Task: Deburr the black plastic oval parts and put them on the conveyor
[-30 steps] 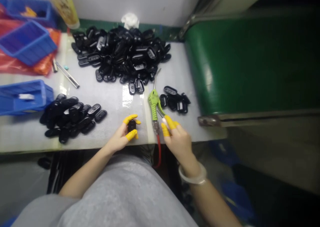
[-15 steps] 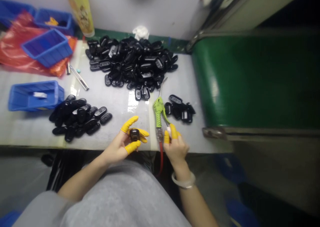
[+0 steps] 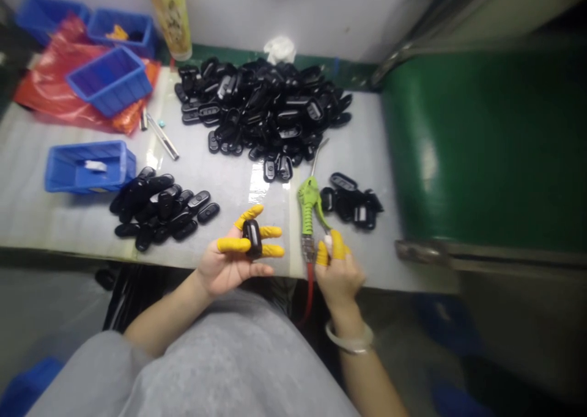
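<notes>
My left hand (image 3: pixel 229 261), its fingertips in yellow finger cots, holds a glossy black oval plastic shell (image 3: pixel 252 238) upright between thumb and fingers. My right hand (image 3: pixel 338 276), also wearing yellow cots, grips a lime-green air blow gun (image 3: pixel 308 200) by its handle. The gun's thin metal nozzle points away from me, and a red air hose (image 3: pixel 310 295) runs down from its base past the table edge. Beyond the hands lie a large heap of black oval shells (image 3: pixel 261 111), a smaller heap (image 3: pixel 156 206) to the left, and a small cluster (image 3: pixel 348 200) to the right.
A white work table (image 3: pixel 55 221) carries several blue plastic crates (image 3: pixel 89 167) and a red plastic sheet (image 3: pixel 59 81). Metal tools (image 3: pixel 162 137) lie near it. A yellow-patterned bottle (image 3: pixel 169 13) stands behind, and a green-sided bin or conveyor (image 3: pixel 477 154) runs along the right.
My left hand has turned the shell upright and spread its fingers wider. The whole scene has shifted right in view as my head moved. My right hand still grips the blow gun.
</notes>
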`<move>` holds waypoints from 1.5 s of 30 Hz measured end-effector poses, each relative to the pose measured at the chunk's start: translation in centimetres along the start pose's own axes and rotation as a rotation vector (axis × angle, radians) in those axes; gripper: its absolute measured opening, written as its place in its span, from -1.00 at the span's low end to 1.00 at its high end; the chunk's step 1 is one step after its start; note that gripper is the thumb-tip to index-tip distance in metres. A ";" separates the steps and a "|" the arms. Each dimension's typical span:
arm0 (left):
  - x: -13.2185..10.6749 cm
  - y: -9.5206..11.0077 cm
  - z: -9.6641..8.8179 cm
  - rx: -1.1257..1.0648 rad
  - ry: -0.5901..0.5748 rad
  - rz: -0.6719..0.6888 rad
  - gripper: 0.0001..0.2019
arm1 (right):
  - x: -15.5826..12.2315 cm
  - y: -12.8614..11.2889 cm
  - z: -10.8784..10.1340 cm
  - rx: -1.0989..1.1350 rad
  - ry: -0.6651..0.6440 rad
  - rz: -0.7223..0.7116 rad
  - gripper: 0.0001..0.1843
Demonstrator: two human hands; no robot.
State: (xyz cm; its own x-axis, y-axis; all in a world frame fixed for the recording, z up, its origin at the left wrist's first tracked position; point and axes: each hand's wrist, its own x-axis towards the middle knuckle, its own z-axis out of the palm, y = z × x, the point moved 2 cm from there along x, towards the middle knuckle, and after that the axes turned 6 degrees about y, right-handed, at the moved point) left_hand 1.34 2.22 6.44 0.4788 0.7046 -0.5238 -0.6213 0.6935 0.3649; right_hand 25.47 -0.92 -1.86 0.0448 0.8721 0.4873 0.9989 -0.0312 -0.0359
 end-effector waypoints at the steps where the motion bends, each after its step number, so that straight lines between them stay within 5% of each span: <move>1: 0.0 0.0 0.0 -0.023 0.008 0.002 -0.40 | 0.0 0.0 0.0 -0.003 0.002 0.005 -0.55; 8: 0.1 0.2 0.5 -0.174 0.046 0.000 -0.61 | 0.1 -0.2 -0.1 -0.050 0.077 -0.040 -0.58; 17: 0.2 0.1 0.9 -0.101 0.233 0.068 -0.88 | 0.1 -0.1 0.1 -0.031 0.026 0.022 -0.55; 21: 0.1 0.7 1.3 -0.094 0.227 0.086 -0.84 | 0.0 0.0 0.2 -0.023 0.003 0.033 -0.54; 28: -0.8 1.9 2.2 -0.092 0.182 0.155 -0.50 | 0.2 -0.3 0.0 -0.068 0.087 -0.040 -0.59; 33: -0.9 1.6 2.1 -0.013 0.128 0.202 -0.51 | 0.4 -0.6 -0.3 -0.113 0.132 -0.093 -0.63; 38: 0.4 0.9 -0.4 0.294 0.151 0.369 -0.48 | 0.3 -0.4 -0.3 -0.109 0.136 -0.077 -0.62; 45: 0.8 3.3 -5.5 1.476 0.490 0.700 -0.53 | 0.2 -0.3 0.1 -0.052 0.122 -0.042 -0.60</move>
State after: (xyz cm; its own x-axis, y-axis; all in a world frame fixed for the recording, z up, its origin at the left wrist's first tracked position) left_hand -3.73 4.20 3.02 -0.0120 0.9994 -0.0324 0.5807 0.0334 0.8134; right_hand 25.18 -0.70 -1.82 0.0010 0.8072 0.5903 0.9992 -0.0237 0.0308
